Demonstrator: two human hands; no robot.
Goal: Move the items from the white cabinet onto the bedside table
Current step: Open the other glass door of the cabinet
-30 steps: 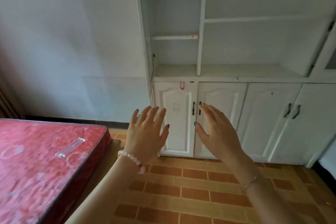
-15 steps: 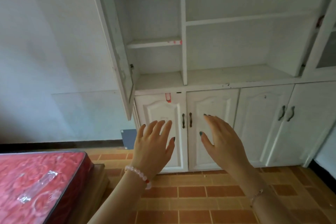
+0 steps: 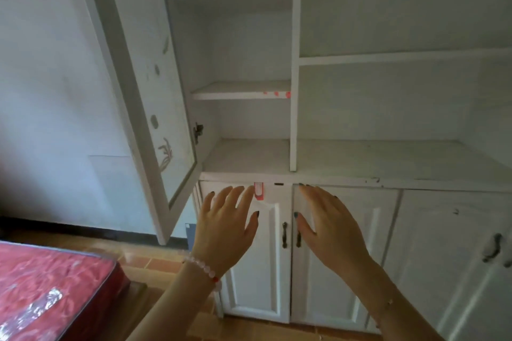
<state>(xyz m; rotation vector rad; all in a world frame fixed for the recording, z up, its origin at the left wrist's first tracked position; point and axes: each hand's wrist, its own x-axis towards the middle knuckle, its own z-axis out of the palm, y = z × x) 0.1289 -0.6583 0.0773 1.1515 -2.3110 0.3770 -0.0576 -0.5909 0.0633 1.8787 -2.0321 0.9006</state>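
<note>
Both hands, left hand (image 3: pixel 224 227) and right hand (image 3: pixel 329 230), are held wide and empty before the shut lower doors (image 3: pixel 257 257) of the white cabinet (image 3: pixel 293 63) (open shelves bare), presumably to open them; items and bedside table unseen.

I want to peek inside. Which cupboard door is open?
The tall upper door at the white cabinet's left, swung outward. The lower doors by both hands are shut.
</note>
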